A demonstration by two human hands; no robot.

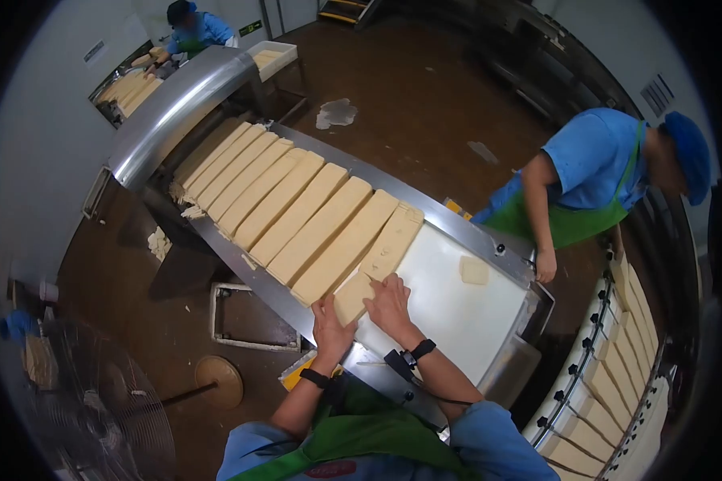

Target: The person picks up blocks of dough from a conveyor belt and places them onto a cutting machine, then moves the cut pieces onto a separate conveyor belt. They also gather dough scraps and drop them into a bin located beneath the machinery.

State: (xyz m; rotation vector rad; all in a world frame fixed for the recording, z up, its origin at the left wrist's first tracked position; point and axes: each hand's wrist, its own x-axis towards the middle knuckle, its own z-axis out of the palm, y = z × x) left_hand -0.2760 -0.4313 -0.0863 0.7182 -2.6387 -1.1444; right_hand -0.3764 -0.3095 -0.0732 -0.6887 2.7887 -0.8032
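Observation:
A row of long, pale dough strips (pixel 301 220) lies side by side across the conveyor belt. The strip nearest to me (pixel 395 240) is the last in the row, with a few small marks on its top. At its near end is a short piece of dough (pixel 351 298), lying at a slight angle. My left hand (pixel 331 327) is closed on the left edge of this piece, thumb and fingers around its near corner. On its right edge, my right hand (pixel 387 306) grips with bent fingers, the fingertips partly hidden.
A small square dough piece (pixel 473 271) lies on the white belt (pixel 449 317). A co-worker (pixel 594 176) stands at the right, near a curved conveyor (pixel 618 377) carrying dough strips. Another person (pixel 196 30) works beyond the metal hood (pixel 188 100). A fan (pixel 104 401) stands lower left.

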